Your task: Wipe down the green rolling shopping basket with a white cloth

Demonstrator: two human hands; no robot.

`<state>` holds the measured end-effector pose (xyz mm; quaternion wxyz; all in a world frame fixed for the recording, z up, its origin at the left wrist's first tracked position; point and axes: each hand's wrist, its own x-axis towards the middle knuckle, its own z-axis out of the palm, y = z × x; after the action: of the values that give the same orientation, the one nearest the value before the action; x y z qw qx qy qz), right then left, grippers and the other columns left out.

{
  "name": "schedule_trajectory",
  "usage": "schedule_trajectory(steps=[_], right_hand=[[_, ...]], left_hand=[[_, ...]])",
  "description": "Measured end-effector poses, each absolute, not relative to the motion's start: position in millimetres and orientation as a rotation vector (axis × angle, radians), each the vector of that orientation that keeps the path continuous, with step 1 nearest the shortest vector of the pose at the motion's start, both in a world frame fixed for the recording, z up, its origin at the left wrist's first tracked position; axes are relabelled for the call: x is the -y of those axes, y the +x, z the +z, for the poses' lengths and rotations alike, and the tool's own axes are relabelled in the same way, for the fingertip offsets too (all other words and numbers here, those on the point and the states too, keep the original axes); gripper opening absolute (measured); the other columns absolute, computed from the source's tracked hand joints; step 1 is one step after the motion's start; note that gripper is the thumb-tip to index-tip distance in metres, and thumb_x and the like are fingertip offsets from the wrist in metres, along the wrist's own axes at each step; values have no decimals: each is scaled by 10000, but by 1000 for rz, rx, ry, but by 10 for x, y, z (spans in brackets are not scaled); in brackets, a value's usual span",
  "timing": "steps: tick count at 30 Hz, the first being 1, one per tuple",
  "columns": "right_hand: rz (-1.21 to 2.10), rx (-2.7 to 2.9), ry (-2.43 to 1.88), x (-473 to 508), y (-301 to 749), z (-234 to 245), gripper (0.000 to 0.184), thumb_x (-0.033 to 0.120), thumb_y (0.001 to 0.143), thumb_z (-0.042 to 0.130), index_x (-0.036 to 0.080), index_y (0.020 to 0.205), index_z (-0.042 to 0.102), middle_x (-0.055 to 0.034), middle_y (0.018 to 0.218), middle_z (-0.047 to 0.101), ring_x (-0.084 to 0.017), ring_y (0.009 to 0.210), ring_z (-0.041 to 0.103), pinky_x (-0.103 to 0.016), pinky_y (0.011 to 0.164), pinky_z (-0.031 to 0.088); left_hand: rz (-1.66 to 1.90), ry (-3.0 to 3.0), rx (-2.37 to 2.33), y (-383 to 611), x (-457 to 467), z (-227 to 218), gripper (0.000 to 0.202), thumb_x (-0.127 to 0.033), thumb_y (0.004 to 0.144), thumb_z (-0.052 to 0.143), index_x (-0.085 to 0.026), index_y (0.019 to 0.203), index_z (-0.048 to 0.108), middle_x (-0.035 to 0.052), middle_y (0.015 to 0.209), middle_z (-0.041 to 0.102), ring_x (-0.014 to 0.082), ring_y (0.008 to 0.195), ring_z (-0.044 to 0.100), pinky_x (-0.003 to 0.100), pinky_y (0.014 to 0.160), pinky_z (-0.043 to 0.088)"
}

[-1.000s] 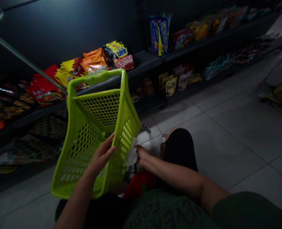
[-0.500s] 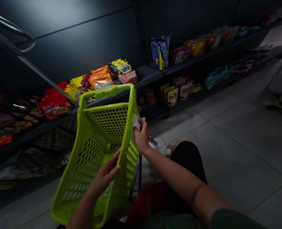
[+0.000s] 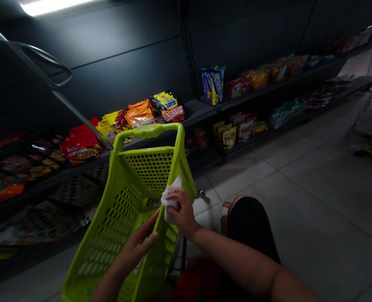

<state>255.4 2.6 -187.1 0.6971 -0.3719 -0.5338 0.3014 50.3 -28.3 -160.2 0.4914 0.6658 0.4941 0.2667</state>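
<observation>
A lime-green plastic shopping basket is tilted toward me, its open top facing left and its handle bar at the far end. My left hand rests against the inside of its near right wall, fingers stretched along the mesh. My right hand is closed on a crumpled white cloth and presses it against the top rim of that same wall. My knee in black fabric lies right of the basket.
Dark store shelves run along the back with snack bags in red, yellow, orange and blue. A metal pole with a loop slants across the upper left. Grey floor tiles spread to the right.
My right hand with the cloth went from low outside the basket's wall up to its rim, then slid back along the rim toward me. The camera tilted upward slightly.
</observation>
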Motion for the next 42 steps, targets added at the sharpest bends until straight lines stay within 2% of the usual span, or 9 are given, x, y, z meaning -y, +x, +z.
schedule_trajectory(steps=[7, 15, 24, 28, 32, 35, 38, 40, 42], right_hand=[[527, 891, -994, -1226, 3049, -1205, 236, 175, 766, 636, 215, 999, 624, -33, 1027, 658, -200, 1008, 614, -366, 1020, 468], [682, 1365, -744, -49, 2546, -1899, 308, 61, 694, 619, 232, 951, 608, -45, 1122, 620, -211, 1090, 609, -351, 970, 490], [399, 989, -943, -1175, 2961, -1284, 211, 141, 745, 563, 231, 933, 529, -44, 1014, 555, -216, 1052, 544, -386, 1033, 420], [554, 1095, -889, -544, 2679, -1694, 264, 142, 712, 563, 233, 958, 536, -53, 1057, 555, -217, 1053, 561, -382, 987, 459], [843, 1476, -625, 106, 2593, -2200, 216, 154, 663, 616, 240, 854, 563, -31, 1013, 599, -214, 990, 612, -341, 874, 512], [859, 1268, -763, -50, 2853, -2030, 198, 162, 697, 580, 231, 883, 577, -1, 924, 606, -181, 865, 605, -302, 800, 511], [606, 1004, -924, -606, 3152, -1478, 403, 151, 752, 528, 212, 1141, 611, -41, 1110, 635, -202, 1018, 602, -346, 943, 494], [465, 1086, -869, -961, 3224, -1163, 489, 135, 789, 486, 218, 1257, 603, -63, 1258, 617, -220, 1188, 566, -390, 1080, 432], [391, 1214, -831, -1182, 3173, -1076, 497, 119, 812, 464, 237, 1267, 625, -62, 1348, 587, -222, 1307, 508, -411, 1169, 355]], left_hand=[[599, 1650, -1197, 489, 296, -1544, 638, -497, 900, 673, -295, 1486, 521, 52, 1592, 451, 317, 1473, 419, 528, 1223, 313], [616, 1618, -1180, 467, 323, -1524, 663, -527, 874, 691, -284, 1473, 543, 73, 1566, 483, 336, 1452, 444, 523, 1209, 335], [599, 1587, -1199, 501, 389, -1407, 651, -543, 854, 704, -308, 1446, 573, 68, 1554, 507, 337, 1442, 466, 546, 1201, 353], [572, 1547, -1168, 500, 340, -1329, 663, -537, 846, 721, -285, 1441, 571, 98, 1532, 545, 340, 1405, 517, 535, 1169, 414], [589, 1447, -1232, 545, 153, -1217, 695, -682, 922, 510, -226, 1445, 559, 149, 1414, 647, 347, 1293, 620, 540, 1124, 459], [665, 1492, -1318, 740, -58, -1130, 840, -744, 922, 422, -173, 1539, 431, 188, 1503, 557, 352, 1334, 584, 537, 1143, 434], [735, 1623, -1370, 1022, -250, -1082, 843, -704, 963, 364, -160, 1604, 297, 171, 1609, 421, 317, 1449, 465, 503, 1215, 343], [736, 1759, -1415, 1185, -340, -1089, 807, -685, 966, 380, -171, 1587, 347, 129, 1622, 411, 282, 1510, 370, 454, 1261, 256], [739, 1868, -1437, 1291, -393, -1125, 782, -684, 964, 377, -175, 1557, 413, 102, 1610, 437, 266, 1523, 345, 424, 1266, 243]])
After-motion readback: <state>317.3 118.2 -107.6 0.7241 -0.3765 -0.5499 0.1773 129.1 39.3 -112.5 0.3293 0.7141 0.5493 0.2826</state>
